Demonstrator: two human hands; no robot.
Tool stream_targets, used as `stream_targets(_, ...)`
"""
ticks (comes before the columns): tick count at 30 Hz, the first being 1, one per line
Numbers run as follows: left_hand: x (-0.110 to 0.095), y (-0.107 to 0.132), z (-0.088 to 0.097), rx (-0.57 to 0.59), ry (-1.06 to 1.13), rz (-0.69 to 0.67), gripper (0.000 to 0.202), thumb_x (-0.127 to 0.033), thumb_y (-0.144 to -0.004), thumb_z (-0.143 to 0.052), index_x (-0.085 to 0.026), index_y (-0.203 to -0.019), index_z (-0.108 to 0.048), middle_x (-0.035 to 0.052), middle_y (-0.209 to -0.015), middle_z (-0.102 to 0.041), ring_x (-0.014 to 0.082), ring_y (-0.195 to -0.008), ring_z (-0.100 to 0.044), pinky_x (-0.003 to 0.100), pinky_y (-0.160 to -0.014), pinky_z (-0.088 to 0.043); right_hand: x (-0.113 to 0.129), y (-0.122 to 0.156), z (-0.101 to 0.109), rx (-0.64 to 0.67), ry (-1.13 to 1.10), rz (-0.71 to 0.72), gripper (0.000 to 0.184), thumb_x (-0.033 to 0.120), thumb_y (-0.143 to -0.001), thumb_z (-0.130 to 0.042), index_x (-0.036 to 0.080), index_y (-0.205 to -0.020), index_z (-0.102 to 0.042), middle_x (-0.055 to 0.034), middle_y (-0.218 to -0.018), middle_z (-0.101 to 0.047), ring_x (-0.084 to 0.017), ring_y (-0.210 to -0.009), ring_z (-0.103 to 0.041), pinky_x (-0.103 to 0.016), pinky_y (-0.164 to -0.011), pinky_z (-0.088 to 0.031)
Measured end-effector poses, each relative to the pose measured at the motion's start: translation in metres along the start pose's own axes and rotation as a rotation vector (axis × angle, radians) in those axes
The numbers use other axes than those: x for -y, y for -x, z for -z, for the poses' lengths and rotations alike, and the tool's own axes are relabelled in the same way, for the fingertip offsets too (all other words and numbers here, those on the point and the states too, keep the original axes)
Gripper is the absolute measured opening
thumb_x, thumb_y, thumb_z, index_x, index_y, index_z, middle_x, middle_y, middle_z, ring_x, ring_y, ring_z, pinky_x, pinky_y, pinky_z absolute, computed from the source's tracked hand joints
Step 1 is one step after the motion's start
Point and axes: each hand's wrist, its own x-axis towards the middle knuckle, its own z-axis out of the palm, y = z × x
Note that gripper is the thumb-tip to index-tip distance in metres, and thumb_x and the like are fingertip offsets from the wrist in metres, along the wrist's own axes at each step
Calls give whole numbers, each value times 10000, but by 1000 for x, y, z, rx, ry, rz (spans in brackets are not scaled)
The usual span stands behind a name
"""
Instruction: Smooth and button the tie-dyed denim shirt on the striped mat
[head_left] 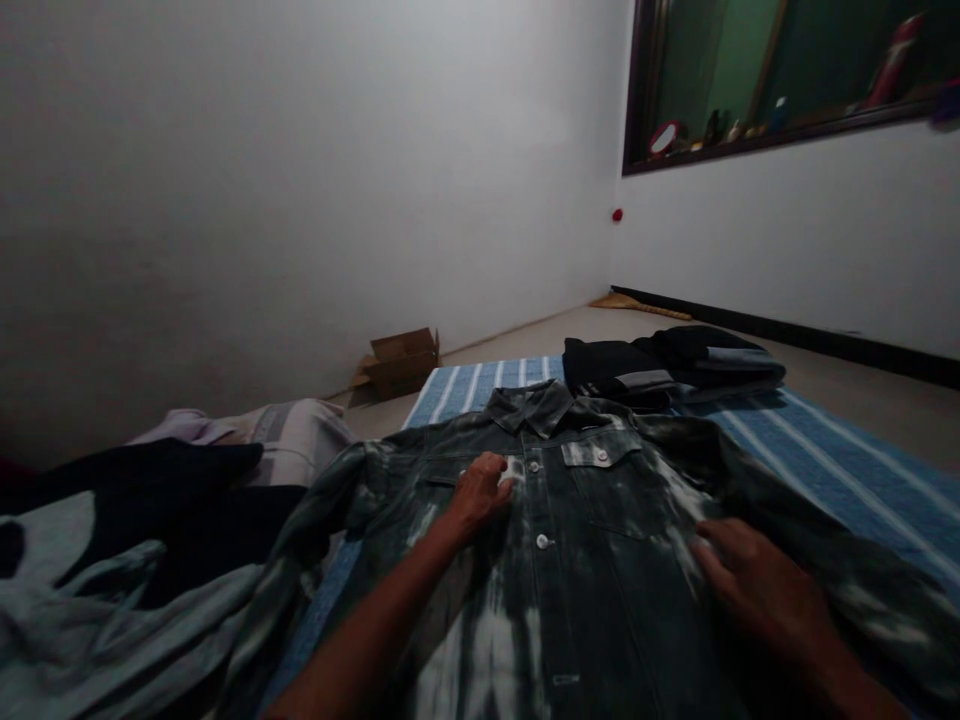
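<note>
A dark green-and-white tie-dye button-up jacket (570, 540) lies spread front side up, its collar away from me. Metal buttons run down its middle, and a flapped pocket sits on the chest. My left hand (478, 492) rests on the chest beside the button strip, fingers bent, with a gap between thumb and forefinger. Over at the jacket's right side, near the sleeve, my right hand (761, 575) has thumb and fingers closed on a bit of the fabric. Its fingertips are dim and partly blurred.
Under the jacket is a blue-and-white striped cloth (847, 470). Folded dark clothes (675, 365) lie beyond the collar. A heap of loose clothes (150, 540) spreads at the left. An open cardboard box (401, 365) stands by the wall, and a broom (637, 303) lies in the corner.
</note>
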Motion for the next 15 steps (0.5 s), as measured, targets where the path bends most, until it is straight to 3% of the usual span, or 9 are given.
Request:
stream_targets(4,4,31,-4,-18,37,-21,99,-239,-818,-494,-200,-882,-559,63,-950,-612,193,-924,-579,293,-831,-442,-28,3,-1,-50,23,-182,590,549,-834,-321,148,-1169,-594,-154,-1157,-612,-306,-997,-596,-410,-816,-459)
stream_targets(9,-6,47,-9,-7,57,-43,66,-202,-802,-491,-192,-845,-539,62,-916,-603,185,-906,-571,284,-824,-438,-48,-12,-6,30,-175,-376,789,628,-723,-434,43,-1242,-540,-178,-982,-669,-317,-886,-642,-392,-752,-491)
stream_targets(15,-23,48,-13,34,91,-97,39,-201,-795,-499,-195,-822,-526,61,-904,-592,193,-901,-556,296,-822,-435,-57,-34,-5,14,-428,-456,668,567,-703,-550,37,-1102,-626,-198,-1005,-675,-322,-896,-644,-376,-709,-510)
